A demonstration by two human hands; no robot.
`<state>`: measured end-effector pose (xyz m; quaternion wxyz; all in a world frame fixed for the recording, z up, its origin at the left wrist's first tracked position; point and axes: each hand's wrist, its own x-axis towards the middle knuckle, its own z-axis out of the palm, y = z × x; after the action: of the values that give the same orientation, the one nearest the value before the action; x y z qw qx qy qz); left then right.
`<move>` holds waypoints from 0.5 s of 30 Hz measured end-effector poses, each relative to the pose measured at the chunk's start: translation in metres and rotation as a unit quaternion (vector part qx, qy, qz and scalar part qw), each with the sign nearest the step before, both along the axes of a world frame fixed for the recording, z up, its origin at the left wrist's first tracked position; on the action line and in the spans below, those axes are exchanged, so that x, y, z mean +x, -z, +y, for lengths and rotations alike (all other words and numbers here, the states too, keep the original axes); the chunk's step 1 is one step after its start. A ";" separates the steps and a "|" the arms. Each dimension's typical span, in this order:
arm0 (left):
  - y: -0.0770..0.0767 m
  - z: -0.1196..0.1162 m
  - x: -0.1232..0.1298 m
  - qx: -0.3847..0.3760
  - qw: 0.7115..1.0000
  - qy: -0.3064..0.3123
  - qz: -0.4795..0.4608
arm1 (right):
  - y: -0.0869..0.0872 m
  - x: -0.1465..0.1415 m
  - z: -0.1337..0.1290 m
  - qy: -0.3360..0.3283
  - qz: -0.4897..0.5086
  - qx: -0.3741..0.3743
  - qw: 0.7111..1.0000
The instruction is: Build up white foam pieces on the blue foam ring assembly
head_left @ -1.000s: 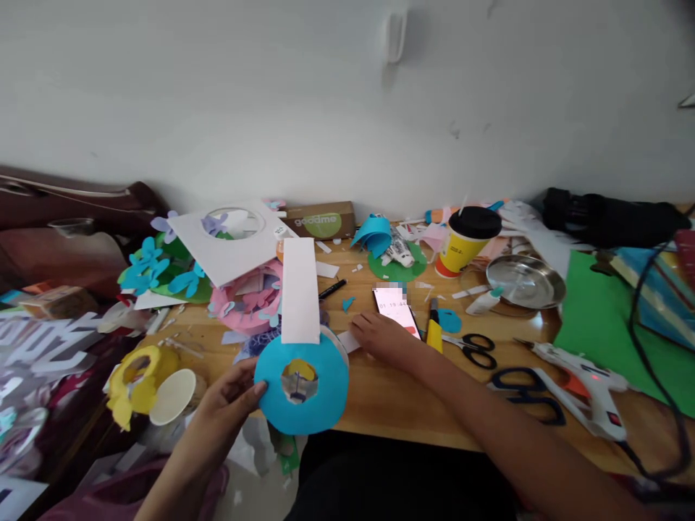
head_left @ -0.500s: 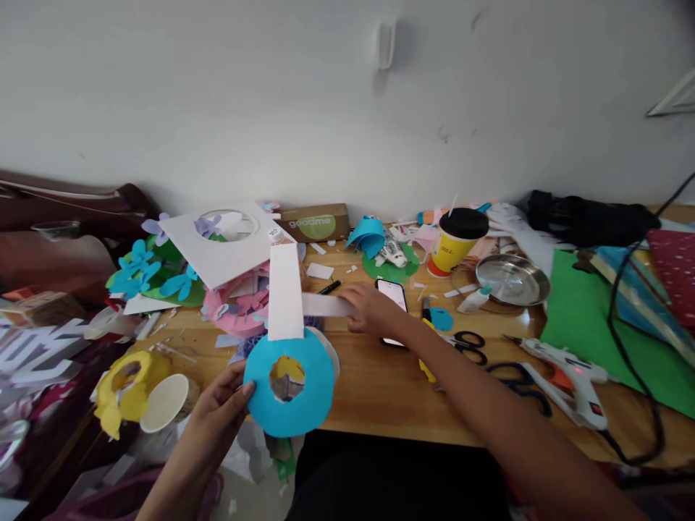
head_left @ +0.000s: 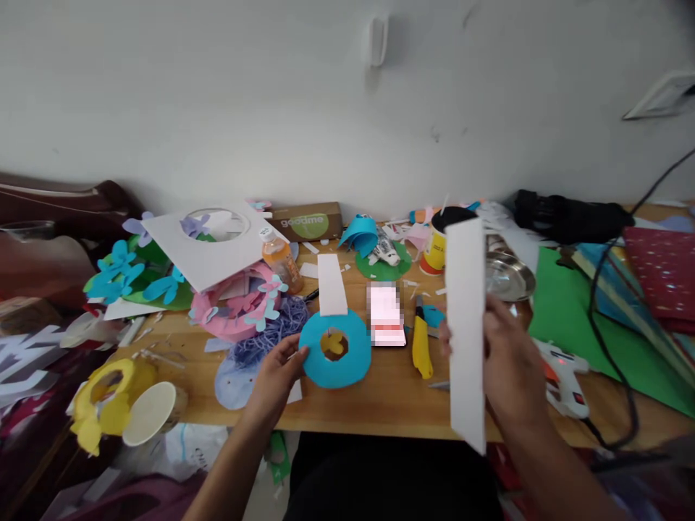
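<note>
In the head view, the left hand [head_left: 282,365] pinches the left rim of a blue ring [head_left: 335,373], thumb on top, over the middle of the desk [head_left: 374,405], between its front edge and the wall side. A white tab [head_left: 332,286] sticks out from the ring's far rim; its long axis points away from the person toward the desk's back edge, leaning slightly left. Something yellow shows through the ring's hole.

The right hand [head_left: 513,365] grasps a white strip [head_left: 465,333] by its right side, with fingertips showing at its left edge. The strip is held toward the desk's right end, long axis almost straight up and down in view, its lower end overlapping the desk's front edge. It partly covers a yellow cup [head_left: 433,253] and a metal pan [head_left: 510,278]. A phone [head_left: 386,315] and a yellow cutter [head_left: 420,347] lie between the hands.

Half a second ago the strip lay sideways in view, reaching left behind the tab; now it has swung rightward and turned lengthwise. The ring has shifted right, closer to the phone, and looks smaller; the bottle [head_left: 281,262] and purple shreds [head_left: 279,325] now show more fully.
</note>
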<state>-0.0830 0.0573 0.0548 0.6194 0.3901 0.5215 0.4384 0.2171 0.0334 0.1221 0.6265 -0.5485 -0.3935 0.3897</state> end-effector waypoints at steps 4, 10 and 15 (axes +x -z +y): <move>0.012 0.037 0.020 0.004 0.999 0.045 0.002 | 0.053 0.000 -0.057 -0.077 -0.097 -0.097 0.988; 0.015 0.068 0.027 0.049 0.995 0.003 0.090 | 0.102 -0.002 -0.099 -0.128 -0.327 -0.114 0.929; 0.026 0.025 0.040 0.178 0.950 -0.079 0.243 | 0.116 -0.013 -0.080 -0.075 -0.550 -0.069 0.829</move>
<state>-0.0427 0.0827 0.0288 0.3580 0.5460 0.5991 0.4635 0.2040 -0.0469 0.0062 0.2358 -0.6824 -0.6853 0.0950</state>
